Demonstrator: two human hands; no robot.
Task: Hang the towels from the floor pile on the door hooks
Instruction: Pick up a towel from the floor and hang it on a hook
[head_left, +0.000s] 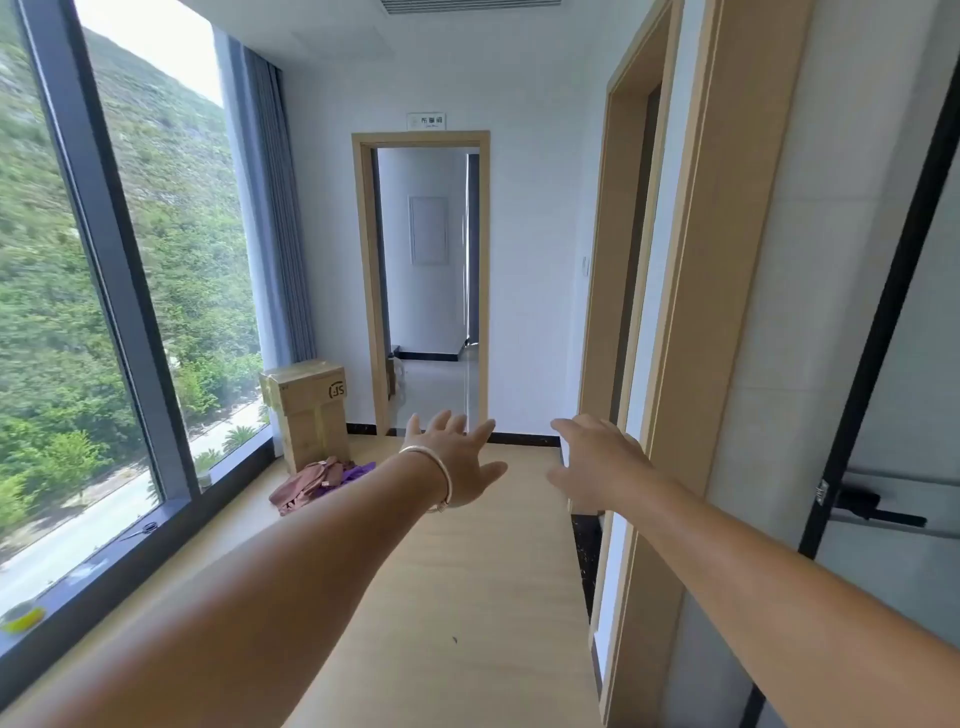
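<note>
A pile of towels (317, 483), brown with a purple one at its far side, lies on the wooden floor by the window, at the foot of a cardboard box. My left hand (457, 457), a bangle on its wrist, is stretched forward with fingers spread and holds nothing. It hovers to the right of the pile, apart from it. My right hand (597, 460) reaches forward too, fingers apart and empty, close to the wooden door frame (670, 364) on the right. No door hooks show in the head view.
A tall cardboard box (311, 410) stands against the curtain corner. A large window (104, 312) runs along the left. An open doorway (428, 286) lies straight ahead. A glass door with a black handle (872, 512) is at the right.
</note>
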